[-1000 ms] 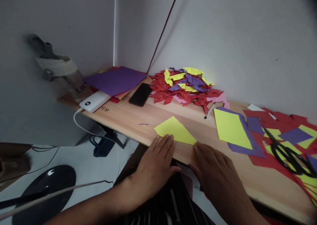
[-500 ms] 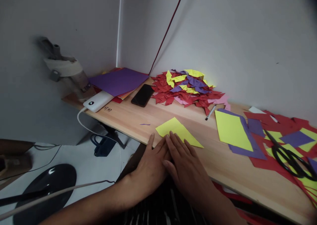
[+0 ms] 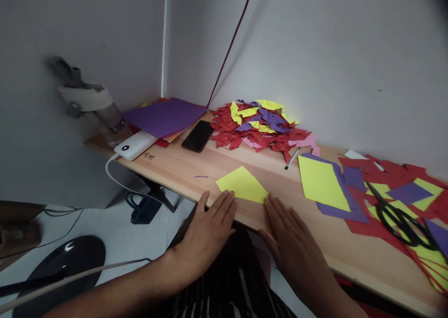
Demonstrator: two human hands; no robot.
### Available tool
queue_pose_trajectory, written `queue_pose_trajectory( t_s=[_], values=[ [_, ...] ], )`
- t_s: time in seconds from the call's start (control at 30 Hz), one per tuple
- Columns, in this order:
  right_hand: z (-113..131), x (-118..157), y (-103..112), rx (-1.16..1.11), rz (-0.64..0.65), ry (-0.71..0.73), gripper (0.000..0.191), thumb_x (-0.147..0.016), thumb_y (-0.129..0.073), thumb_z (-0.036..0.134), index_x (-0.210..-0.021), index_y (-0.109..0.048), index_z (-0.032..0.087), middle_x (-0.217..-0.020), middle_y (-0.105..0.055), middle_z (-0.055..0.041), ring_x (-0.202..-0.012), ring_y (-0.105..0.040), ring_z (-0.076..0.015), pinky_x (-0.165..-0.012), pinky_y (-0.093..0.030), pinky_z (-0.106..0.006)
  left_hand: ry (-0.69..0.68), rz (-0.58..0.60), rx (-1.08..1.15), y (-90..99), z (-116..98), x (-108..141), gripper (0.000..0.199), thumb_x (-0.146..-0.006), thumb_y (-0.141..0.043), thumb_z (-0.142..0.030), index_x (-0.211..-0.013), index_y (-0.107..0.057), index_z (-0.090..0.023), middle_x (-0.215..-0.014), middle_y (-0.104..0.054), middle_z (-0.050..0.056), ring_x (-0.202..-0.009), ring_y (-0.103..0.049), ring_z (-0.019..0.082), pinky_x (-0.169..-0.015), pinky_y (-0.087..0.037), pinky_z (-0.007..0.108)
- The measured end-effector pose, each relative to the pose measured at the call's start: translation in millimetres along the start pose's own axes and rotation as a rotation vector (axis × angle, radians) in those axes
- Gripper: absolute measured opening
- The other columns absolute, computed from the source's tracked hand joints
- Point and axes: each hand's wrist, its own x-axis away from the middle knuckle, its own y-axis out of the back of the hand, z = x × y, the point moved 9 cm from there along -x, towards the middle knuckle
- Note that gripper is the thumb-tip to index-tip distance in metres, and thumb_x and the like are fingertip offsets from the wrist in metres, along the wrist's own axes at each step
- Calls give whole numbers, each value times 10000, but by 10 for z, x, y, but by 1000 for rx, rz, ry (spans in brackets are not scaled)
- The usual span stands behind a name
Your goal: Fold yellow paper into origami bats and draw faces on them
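Note:
A yellow sheet of paper (image 3: 242,183), folded into a triangle, lies near the front edge of the wooden table (image 3: 168,171). My left hand (image 3: 213,229) lies flat with its fingers stretched out, fingertips on the paper's near left edge. My right hand (image 3: 292,234) is also flat and open, pressing on the right end of the fold and covering that corner. Neither hand grips anything. Beyond the paper is a heap of folded red, yellow, purple and pink paper pieces (image 3: 261,124).
Left of the heap are a black phone (image 3: 198,136), a white power bank (image 3: 135,145), purple sheets (image 3: 166,116) and a bottle (image 3: 101,108). To the right lie a pen (image 3: 292,158), a yellow sheet stack (image 3: 324,183), black-handled scissors (image 3: 399,220) and red scraps (image 3: 364,227).
My right hand has slid right along the folded edge, apart from my left hand. Before, both hands were together at the middle of the paper. The view has shifted slightly.

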Motion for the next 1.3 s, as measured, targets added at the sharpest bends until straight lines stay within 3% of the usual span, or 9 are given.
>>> queue_pose_trajectory(
  t_s=[0.2,0.4,0.53,0.67,0.77,0.9,1.03,1.17,1.3],
  values=[
    [10,-121,58,-38,40,-63,603,-977,-267,461,-1347,-503,49,-1411,-483,-159,-1337,-422,-285,-1098,-342,-517,2,-5,-41,-47,8,33,520,-951,-397,-369,-1404,-407,-115,-1501,-364,136,-1386,-330,243,-1118,-251,520],
    [430,-585,-73,-275,222,52,566,-974,-306,396,-1442,-386,88,-1505,-342,-112,-1414,-279,-230,-1146,-298,-470,-4,7,-67,-103,-33,34,531,-932,-384,-268,-1444,-350,-129,-1520,-341,106,-1405,-290,244,-1127,-251,535],
    [290,-672,-196,-282,216,-9,587,-982,-272,421,-1429,-398,62,-1501,-349,-134,-1421,-260,-236,-1150,-278,-478,-16,7,-80,-126,-37,59,502,-933,-352,-227,-1421,-387,-114,-1512,-355,112,-1412,-274,244,-1128,-243,543],
    [30,-578,-186,-196,125,-44,604,-984,-256,426,-1408,-413,24,-1493,-358,-170,-1402,-312,-254,-1130,-301,-486,-2,-3,-56,-150,-3,80,527,-942,-343,-226,-1455,-317,-107,-1530,-317,120,-1423,-250,240,-1130,-229,542],
    [-13,-441,-158,-120,90,-36,612,-982,-257,433,-1396,-424,15,-1474,-395,-172,-1383,-350,-270,-1102,-336,-486,-26,-24,-13,-121,20,65,511,-961,-342,-278,-1448,-329,-124,-1514,-354,103,-1415,-267,227,-1141,-193,550],
    [67,-214,-96,-20,31,-61,597,-965,-324,453,-1370,-462,38,-1443,-449,-170,-1357,-388,-290,-1092,-313,-498,3,-37,74,18,132,-11,505,-958,-369,-445,-1387,-445,-190,-1456,-453,60,-1375,-340,266,-1150,-170,551],
    [263,-21,16,48,-25,-16,541,-945,-383,418,-1332,-512,62,-1408,-488,-195,-1297,-456,-326,-1060,-290,-528,36,-35,141,140,239,-136,454,-977,-318,-437,-1325,-521,-227,-1397,-525,16,-1388,-316,287,-1143,-167,561],
    [455,63,135,57,-49,70,512,-929,-425,411,-1333,-519,111,-1379,-527,-172,-1282,-472,-311,-1056,-260,-517,50,-22,159,106,316,-277,447,-982,-310,-421,-1331,-516,-232,-1420,-499,27,-1379,-327,301,-1126,-165,592],
    [514,37,153,46,-33,99,495,-925,-428,430,-1297,-559,131,-1356,-556,-146,-1295,-459,-307,-1075,-224,-517,56,11,215,54,373,-361,534,-947,-328,-532,-1348,-497,-222,-1439,-476,37,-1384,-304,331,-1118,-164,614]
  ],
)
